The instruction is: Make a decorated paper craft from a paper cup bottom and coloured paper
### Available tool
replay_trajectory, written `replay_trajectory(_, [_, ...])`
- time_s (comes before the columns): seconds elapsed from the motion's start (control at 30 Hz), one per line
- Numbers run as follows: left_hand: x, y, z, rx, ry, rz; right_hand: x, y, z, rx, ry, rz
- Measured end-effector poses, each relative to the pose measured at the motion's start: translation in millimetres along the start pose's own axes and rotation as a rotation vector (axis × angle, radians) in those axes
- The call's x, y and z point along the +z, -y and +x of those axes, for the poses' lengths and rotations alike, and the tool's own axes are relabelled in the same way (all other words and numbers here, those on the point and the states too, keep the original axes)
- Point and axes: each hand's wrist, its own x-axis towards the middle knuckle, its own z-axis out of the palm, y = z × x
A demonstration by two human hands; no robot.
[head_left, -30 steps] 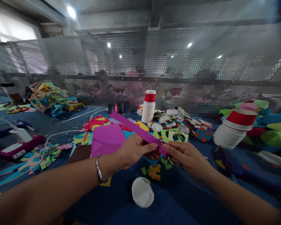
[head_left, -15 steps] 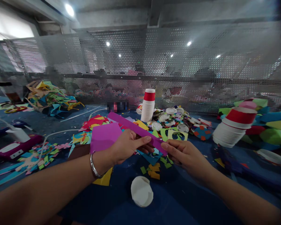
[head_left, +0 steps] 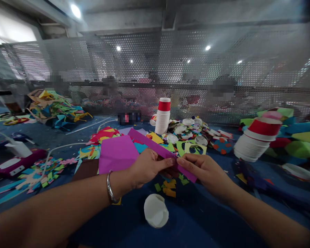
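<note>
A long purple paper strip (head_left: 150, 142) runs slantwise between both hands above the table. My left hand (head_left: 151, 165) pinches it near its middle, thumb on top. Close beside, my right hand (head_left: 201, 168) grips it nearer the lower right end, which sticks out below the fingers. A silver bracelet (head_left: 110, 186) circles the left wrist. Behind the left hand lies a purple paper sheet (head_left: 117, 153). Below the hands is a round white paper cup piece (head_left: 156, 210), and small orange paper bits (head_left: 169, 188) lie just above it.
Stacked paper cups (head_left: 163, 117) stand at the back, with another cup stack (head_left: 258, 139) leaning at the right. Round decorated discs (head_left: 188, 129) are heaped between them. At the left are a purple power strip (head_left: 20, 162), a white cable (head_left: 48, 160) and a scrap-paper heap (head_left: 50, 108).
The strip has slid down and right through the hands, so more of it shows past the right fingers. My left hand has moved slightly right, closer to the right hand.
</note>
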Motion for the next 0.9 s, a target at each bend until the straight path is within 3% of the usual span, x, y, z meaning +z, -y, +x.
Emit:
replay_trajectory(0.3, [-12.7,-16.0,-11.4,-0.015,-0.105,0.008,1.7,4.5,-0.1,-0.007,0.003,-0.029])
replay_trajectory(0.9, [-7.3,-9.5,-5.6,-0.006,-0.087,-0.015,-4.0,2.7,-0.8,0.007,0.039,-0.036])
